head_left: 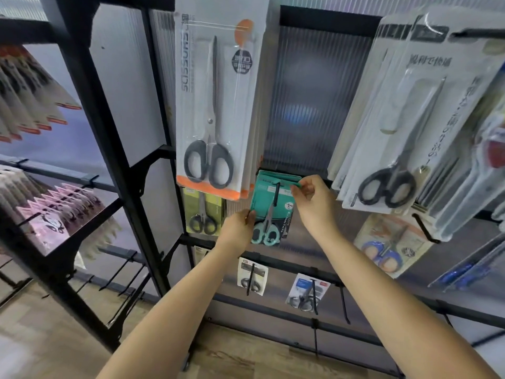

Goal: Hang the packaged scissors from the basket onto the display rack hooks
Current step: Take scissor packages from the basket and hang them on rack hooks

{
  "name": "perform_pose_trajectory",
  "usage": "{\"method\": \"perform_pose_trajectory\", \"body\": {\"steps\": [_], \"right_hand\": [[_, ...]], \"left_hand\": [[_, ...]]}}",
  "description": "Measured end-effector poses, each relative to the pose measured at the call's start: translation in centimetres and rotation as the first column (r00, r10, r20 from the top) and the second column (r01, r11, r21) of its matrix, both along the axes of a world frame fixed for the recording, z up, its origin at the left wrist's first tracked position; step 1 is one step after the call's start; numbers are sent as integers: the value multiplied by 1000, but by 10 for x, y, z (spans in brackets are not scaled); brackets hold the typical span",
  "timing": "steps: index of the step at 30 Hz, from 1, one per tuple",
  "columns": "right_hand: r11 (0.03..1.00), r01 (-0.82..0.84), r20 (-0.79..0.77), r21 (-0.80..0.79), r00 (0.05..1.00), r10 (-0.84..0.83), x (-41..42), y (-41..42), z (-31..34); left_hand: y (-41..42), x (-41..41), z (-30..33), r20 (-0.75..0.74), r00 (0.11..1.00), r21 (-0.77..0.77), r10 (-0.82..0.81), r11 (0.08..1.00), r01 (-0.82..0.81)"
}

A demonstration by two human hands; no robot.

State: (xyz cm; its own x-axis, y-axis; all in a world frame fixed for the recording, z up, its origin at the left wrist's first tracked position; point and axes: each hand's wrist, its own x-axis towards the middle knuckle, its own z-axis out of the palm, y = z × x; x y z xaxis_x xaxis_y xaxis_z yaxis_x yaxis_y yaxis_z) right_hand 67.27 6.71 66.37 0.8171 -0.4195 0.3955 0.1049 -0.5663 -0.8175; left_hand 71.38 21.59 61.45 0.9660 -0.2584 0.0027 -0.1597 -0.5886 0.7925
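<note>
1 head camera looks forward and down, close to the display rack.

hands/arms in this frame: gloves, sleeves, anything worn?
Nothing worn that shows. Left hand and right hand are bare, no gloves, no visible rings. Both forearms are bare to the frame edge: no sleeves, watch or bands in view.

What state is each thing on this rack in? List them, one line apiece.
Teal scissors pack: on its hook, held at both sides.
Hook: threaded through the teal pack's hole.
Left hand: pinching the pack's left edge.
Right hand: pinching the pack's top right corner.
Large black-handled scissors pack: hanging, untouched.
Blue-handled scissors pack: hanging, untouched.
Bare hook: holds nothing.
</note>
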Motion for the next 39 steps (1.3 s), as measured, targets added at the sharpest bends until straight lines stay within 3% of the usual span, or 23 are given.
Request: {"method": "perform_pose_trajectory", "body": {"steps": [7, 12, 16, 20, 26, 30, 35, 39], "right_hand": [[998, -37, -39, -45, 999, 35, -17, -4, -2], [982, 80, -116, -174, 988, -101, -55, -2, -5], [933, 131, -188, -335, 961, -202, -99, 12, -17], [868, 126, -284, -479, 914, -290, -160, 40, -31], [820, 266, -382, -507, 784, -490, -263, 65, -65], [765, 417, -435, -491, 643, -630, -351, 59, -88], [611, 609, -484, -506, 386, -785, -478, 55, -111], [507, 729, -576, -459, 190, -795, -573, 60, -139]], "left_hand": [[-8, 1, -1, 55, 997, 25, 55, 998, -56], [2, -17, 0, 145, 983, 65, 114, 990, -125], [27, -49, -5, 360, 933, 202, -20, 978, -57], [42, -87, -13, 420, 861, 349, -287, 927, 138], [17, -169, -17, 349, 665, 531, -661, 724, 440], [-17, -240, -34, 283, 492, 559, -823, 559, 613], [-58, -336, -56, 107, 245, 607, -964, 259, 751], [-91, -410, -92, 45, 62, 600, -997, 77, 796]]}}
